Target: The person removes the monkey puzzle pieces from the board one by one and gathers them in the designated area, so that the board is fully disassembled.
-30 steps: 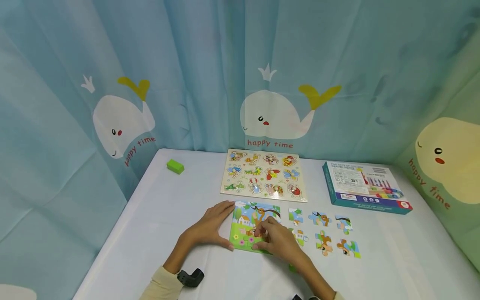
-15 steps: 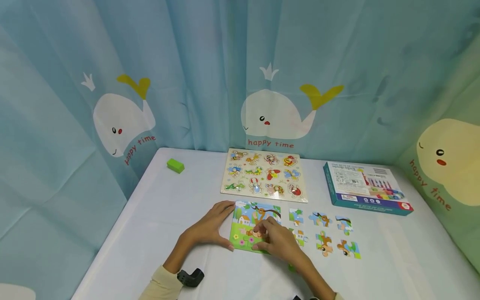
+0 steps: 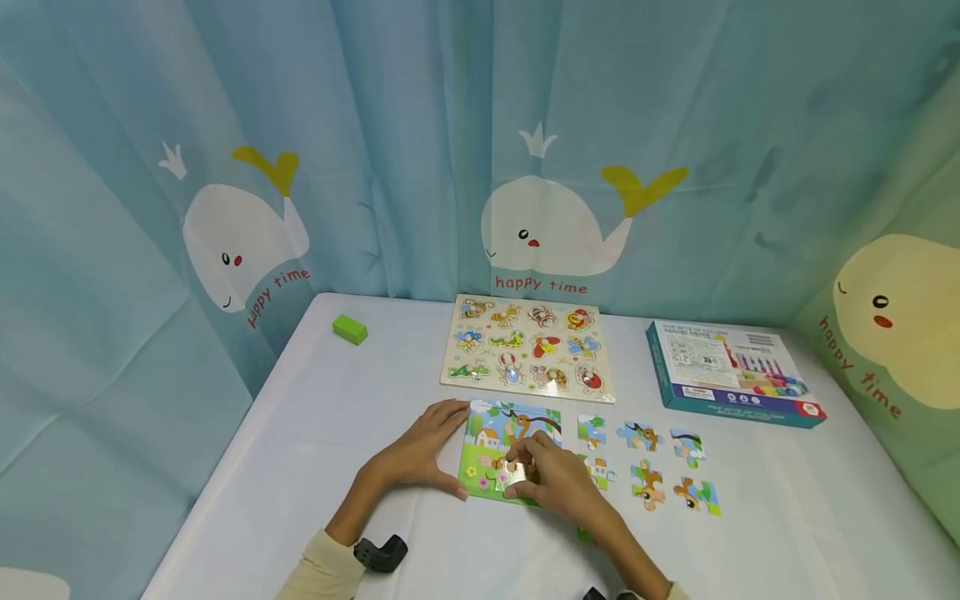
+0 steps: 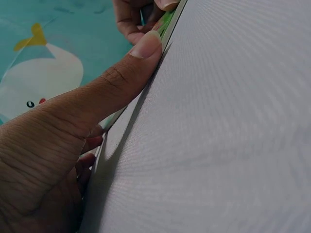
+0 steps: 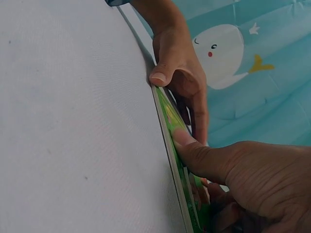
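A small square jigsaw puzzle board (image 3: 480, 471) with a monkey, house and flower picture lies on the white table. My left hand (image 3: 422, 448) rests at its left side, thumb touching the lower left corner and fingers by the upper left one. In the left wrist view the left thumb (image 4: 121, 80) lies straight along the board's edge. Over the board's lower right part, my right hand (image 3: 558, 479) pinches a puzzle piece (image 3: 512, 477), thumb on the near side and fingers beyond. The right wrist view shows this piece slightly raised from the board; the hand partly hides it.
Several loose puzzle pieces (image 3: 647, 485) lie right of the board, one partly under the right forearm. Behind stands an insect peg puzzle (image 3: 527, 348). A boxed set (image 3: 735, 375) lies at the back right, a green block (image 3: 349, 329) at the back left. Curtains enclose the table.
The piece under my right fingertips has tilted a little and now catches a bright glare. Both hands stay nearly in place.
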`<state>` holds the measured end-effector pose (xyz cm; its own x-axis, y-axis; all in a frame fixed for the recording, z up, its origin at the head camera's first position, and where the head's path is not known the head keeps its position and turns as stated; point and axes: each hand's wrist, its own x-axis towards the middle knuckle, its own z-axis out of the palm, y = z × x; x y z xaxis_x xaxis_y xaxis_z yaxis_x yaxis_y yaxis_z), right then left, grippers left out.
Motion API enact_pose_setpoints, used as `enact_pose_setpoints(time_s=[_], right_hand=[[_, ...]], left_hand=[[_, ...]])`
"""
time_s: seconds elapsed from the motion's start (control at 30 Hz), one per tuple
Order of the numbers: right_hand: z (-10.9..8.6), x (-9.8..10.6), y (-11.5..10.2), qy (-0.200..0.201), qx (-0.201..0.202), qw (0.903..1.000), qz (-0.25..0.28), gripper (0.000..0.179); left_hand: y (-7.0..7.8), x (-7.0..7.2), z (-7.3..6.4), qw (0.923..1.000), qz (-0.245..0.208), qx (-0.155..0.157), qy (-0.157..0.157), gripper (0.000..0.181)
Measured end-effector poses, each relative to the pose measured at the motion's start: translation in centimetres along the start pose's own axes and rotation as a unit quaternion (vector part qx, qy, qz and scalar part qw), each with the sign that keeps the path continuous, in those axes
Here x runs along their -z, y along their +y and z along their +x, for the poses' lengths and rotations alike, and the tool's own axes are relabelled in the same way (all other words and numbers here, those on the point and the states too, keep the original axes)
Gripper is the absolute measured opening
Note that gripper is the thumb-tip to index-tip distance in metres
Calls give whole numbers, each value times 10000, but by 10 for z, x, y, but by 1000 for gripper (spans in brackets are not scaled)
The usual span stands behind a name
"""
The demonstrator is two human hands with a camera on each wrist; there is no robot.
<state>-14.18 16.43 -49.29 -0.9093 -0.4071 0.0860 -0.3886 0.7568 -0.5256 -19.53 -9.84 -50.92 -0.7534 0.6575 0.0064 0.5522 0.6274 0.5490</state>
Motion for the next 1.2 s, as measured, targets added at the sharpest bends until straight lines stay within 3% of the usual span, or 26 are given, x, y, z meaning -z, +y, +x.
enact_pose_setpoints(time_s=[0.23, 0.5, 0.83, 1.07, 1.2], right_hand=[[1, 1, 0, -53, -32, 10000, 7, 36], [1, 4, 3, -122, 343, 9993, -56, 35], [0, 12, 11, -396, 575, 9962, 529, 33], [-1, 13, 14, -565, 350, 9935, 923, 29], [0, 14, 19, -624, 419, 9883, 1330, 23]], left_hand=[[-2, -1, 0, 10000, 29, -22, 26, 123], [-3, -2, 0, 9999, 53, -76, 52, 122], [-2, -1, -1, 10000, 49, -18, -40, 121], [-3, -1, -1, 9999, 118, -63, -47, 121], [-2, 1, 0, 9999, 132, -86, -60, 121]])
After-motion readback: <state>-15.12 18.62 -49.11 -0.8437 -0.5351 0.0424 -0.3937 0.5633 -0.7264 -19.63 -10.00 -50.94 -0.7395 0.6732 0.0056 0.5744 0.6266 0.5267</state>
